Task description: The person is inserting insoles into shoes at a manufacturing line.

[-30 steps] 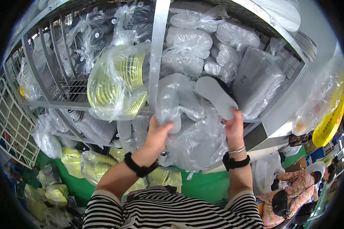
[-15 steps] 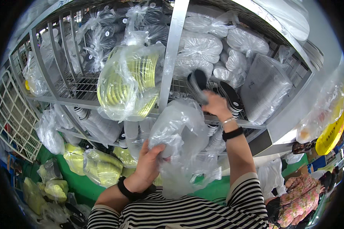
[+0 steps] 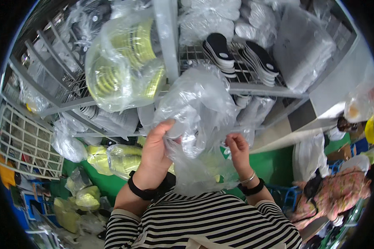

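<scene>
In front of my body, my left hand (image 3: 156, 147) is closed on a clear plastic bag (image 3: 195, 103), thumb on top. The bag is puffed out and curved, its loose lower part hanging over my striped shirt. Pale shapes show through the film, too blurred to name. To the right of the bag is my right hand (image 3: 239, 150), fingers curled together beside the film. Whether film lies between them I cannot make out. Beyond the bag, two fanned stacks of black-topped insoles, a left stack (image 3: 219, 54) and a right stack (image 3: 259, 62), lie on the wire shelf.
A metal rack (image 3: 168, 37) stands ahead. On it sit a bag of yellow insoles (image 3: 124, 62) at left and a wrapped grey stack (image 3: 303, 47) at right. Yellow bags (image 3: 122, 159) lie low on the left. A person in a floral top (image 3: 340, 193) is at far right.
My right hand has left the insoles on the shelf and come back beside the plastic bag. The insoles it was touching now rest on the shelf. My view has tilted lower.
</scene>
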Tool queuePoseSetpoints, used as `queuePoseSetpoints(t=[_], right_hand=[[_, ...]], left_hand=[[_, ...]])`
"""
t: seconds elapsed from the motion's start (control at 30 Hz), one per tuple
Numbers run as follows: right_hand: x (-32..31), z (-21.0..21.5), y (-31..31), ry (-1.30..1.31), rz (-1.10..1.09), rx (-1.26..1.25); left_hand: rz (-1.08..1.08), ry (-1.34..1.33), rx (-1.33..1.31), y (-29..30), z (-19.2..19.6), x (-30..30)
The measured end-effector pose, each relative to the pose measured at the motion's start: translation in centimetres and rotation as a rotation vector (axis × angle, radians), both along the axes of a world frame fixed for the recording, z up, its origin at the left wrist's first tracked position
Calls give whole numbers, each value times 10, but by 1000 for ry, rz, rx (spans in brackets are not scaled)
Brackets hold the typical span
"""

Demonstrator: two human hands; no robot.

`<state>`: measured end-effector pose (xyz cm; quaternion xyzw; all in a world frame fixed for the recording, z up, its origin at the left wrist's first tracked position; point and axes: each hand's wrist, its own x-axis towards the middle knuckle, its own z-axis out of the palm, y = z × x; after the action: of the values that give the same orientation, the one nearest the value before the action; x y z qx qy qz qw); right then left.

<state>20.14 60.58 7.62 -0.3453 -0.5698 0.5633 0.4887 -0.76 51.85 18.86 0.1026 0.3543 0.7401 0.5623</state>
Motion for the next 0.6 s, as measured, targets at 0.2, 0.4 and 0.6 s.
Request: queuePoseSetpoints(t=[0.2,0.4,0.6], right_hand=[[-27,7,-43,-9,278,-212],[-65,-14,-18,135,207,-132],[-54,-11,2,-435,264,-97]], left_hand=[[-49,-22,37,4,15,12],[-103,-47,43,3,9,39],[-567,29,-167,-11,3,78]])
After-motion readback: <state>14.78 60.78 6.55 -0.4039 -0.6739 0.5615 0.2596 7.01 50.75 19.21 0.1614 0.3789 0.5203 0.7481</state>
